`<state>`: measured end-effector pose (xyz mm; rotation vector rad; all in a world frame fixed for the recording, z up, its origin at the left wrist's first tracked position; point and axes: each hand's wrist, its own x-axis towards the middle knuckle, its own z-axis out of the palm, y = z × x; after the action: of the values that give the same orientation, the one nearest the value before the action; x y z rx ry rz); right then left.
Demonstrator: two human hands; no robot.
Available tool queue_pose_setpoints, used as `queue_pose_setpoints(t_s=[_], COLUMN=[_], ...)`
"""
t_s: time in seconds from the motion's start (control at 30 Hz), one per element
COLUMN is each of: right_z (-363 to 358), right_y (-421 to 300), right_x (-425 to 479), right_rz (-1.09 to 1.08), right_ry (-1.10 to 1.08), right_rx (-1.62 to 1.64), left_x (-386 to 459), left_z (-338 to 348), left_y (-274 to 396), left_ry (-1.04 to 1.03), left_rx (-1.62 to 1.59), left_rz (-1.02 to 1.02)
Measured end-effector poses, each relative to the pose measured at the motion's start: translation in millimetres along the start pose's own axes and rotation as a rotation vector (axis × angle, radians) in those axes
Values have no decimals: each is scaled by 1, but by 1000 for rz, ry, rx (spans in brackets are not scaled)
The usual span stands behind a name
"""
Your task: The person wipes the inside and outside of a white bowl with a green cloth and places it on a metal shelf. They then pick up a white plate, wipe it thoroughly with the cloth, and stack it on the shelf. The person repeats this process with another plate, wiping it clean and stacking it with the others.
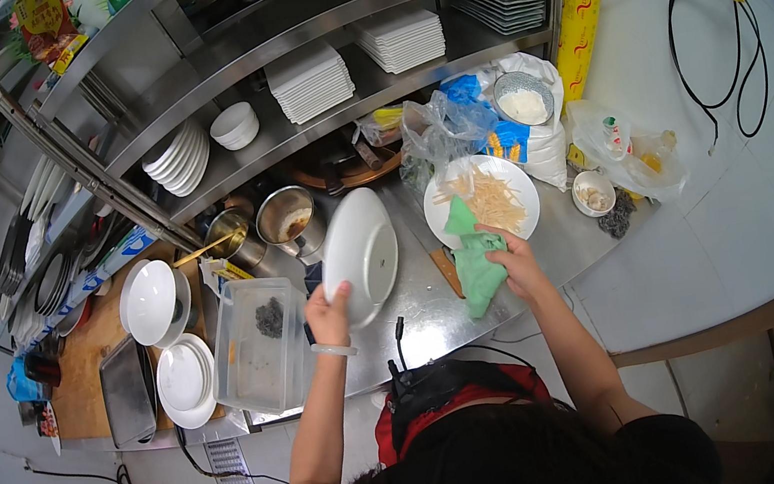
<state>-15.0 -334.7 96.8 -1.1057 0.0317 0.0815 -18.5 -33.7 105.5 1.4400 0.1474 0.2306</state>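
My left hand (330, 317) grips the rim of a large white plate (361, 257), which is tilted on edge above the steel counter with its underside towards the right. In my right hand (514, 260) is a crumpled green cloth (481, 275), hanging over the near edge of a white plate (437, 216) that bears pale, thin strips of food (498, 201). Just left of the cloth lies a knife (446, 270) with a wooden handle, partly covered by it.
Left of the held plate stand a clear plastic tub (257, 380), metal pots (286, 216) and stacked white dishes (185, 380). Behind are a flour sack (544, 152) with a bowl (524, 102) on it and a steel shelf (252, 158) of plates. A small bowl (593, 194) sits right.
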Motion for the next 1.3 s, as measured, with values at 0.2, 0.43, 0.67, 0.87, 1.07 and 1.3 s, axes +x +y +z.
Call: queue_pose_setpoints(t_s=[0.2,0.43,0.67,0.87,1.07,1.3], right_z=[1,12,50,77,76,104], right_y=[6,24,83,141,135,137], right_x=[-7,-3,10,16,43,86], right_rz=[41,-4,-292,-108,-35,59], right_ry=[-21,-19,-79,-170,-160,-194], right_rx=[20,-258,-883,-1507,-1378,-1561], left_x=[-1,-27,-49,-56,-61,-62], left_z=[-28,-41,-60,-64,-59,-59], left_y=[-45,-112,-157,-171,-156,-157], left_ry=[163,255,205,201,207,206], left_rx=[-682,-971,-1035,-915,-815,-775], left_rz=[-366,-617,-642,-576,-535,-567])
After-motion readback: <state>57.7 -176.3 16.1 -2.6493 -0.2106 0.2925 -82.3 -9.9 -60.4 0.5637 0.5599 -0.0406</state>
